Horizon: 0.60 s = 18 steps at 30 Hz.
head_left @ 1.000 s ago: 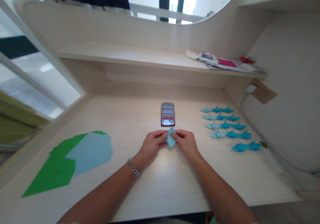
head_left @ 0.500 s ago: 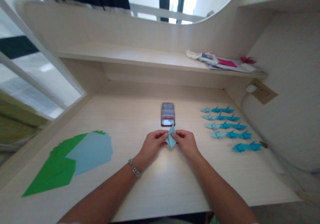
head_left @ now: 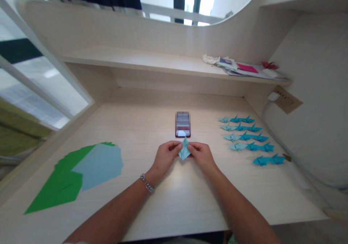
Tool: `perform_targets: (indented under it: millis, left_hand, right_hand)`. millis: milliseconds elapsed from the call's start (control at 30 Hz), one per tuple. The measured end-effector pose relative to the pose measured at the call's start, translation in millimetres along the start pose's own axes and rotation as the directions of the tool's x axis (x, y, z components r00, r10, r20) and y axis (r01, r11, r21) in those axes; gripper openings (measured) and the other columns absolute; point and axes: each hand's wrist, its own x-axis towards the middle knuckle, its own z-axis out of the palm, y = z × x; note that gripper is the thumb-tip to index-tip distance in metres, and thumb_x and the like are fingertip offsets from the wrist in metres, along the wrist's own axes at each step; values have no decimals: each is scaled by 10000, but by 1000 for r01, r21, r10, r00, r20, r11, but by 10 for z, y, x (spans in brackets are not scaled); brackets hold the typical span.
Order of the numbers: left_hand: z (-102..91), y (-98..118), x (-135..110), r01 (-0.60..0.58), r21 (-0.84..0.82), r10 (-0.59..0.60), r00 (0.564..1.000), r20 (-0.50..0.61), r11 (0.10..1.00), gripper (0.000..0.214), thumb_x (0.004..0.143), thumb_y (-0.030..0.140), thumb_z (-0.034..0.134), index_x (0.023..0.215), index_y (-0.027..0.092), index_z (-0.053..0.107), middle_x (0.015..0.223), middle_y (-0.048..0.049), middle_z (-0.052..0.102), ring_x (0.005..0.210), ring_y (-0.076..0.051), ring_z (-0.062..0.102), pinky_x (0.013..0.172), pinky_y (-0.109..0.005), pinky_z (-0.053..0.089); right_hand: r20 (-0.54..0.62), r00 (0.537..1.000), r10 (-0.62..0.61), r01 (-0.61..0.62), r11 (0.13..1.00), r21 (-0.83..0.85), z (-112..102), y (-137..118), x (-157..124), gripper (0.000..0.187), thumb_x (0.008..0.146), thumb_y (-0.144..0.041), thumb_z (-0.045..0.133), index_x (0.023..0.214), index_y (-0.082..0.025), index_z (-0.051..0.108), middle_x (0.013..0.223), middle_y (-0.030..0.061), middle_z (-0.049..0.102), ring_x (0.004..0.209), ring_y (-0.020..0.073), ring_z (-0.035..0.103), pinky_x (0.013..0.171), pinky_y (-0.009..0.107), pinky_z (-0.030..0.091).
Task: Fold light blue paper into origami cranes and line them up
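Between my hands is a light blue piece of folded origami paper (head_left: 184,150), shaped like a diamond with its points up and down. My left hand (head_left: 167,156) pinches its left side with thumb and fingers. On the right edge, my right hand (head_left: 201,154) grips it the same way, the thumb on the front face. Just beyond the paper's top point lies a phone (head_left: 183,124) with a blurred screen. Rows of folded blue paper cranes (head_left: 246,137) stand to the right of my hands.
Fanned green paper sheets (head_left: 59,182) and light blue sheets (head_left: 102,166) lie on the desk (head_left: 168,215) at left. A shelf (head_left: 141,61) with papers (head_left: 239,68) runs across the back. A white cable (head_left: 282,146) drops from the wall socket (head_left: 286,99) at right.
The folded paper has tilted slightly and shifted a little to the left in my fingers. Both hands keep their pinch on it; the cranes and sheets stay put.
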Motion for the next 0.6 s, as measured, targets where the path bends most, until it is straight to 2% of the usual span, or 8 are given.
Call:
perform_targets:
  millis: [300, 600]
  left_hand:
    - [-11, -56, 6, 59, -85, -54, 997, 59, 995, 323, 701, 343, 705, 934, 119, 702, 837, -93, 708, 708, -177, 636, 682, -301, 504]
    - [-5, -54, 7, 53, -32, -53, 999, 11, 998, 260, 697, 316, 707, 861, 114, 691, 767, -73, 698, 658, -157, 616, 646, -282, 499]
  right_hand:
    - [8, 1000, -15, 16, 997, -79, -20, -28, -7, 366, 700, -452, 662, 918, -166, 730, 732, 45, 704, 629, 185, 629, 625, 328, 533]
    - [32, 999, -27, 31, 991, -128, -2, -34, -21, 323, 731, -421, 641, 912, -169, 733, 674, 32, 684, 577, 159, 598, 576, 288, 501]
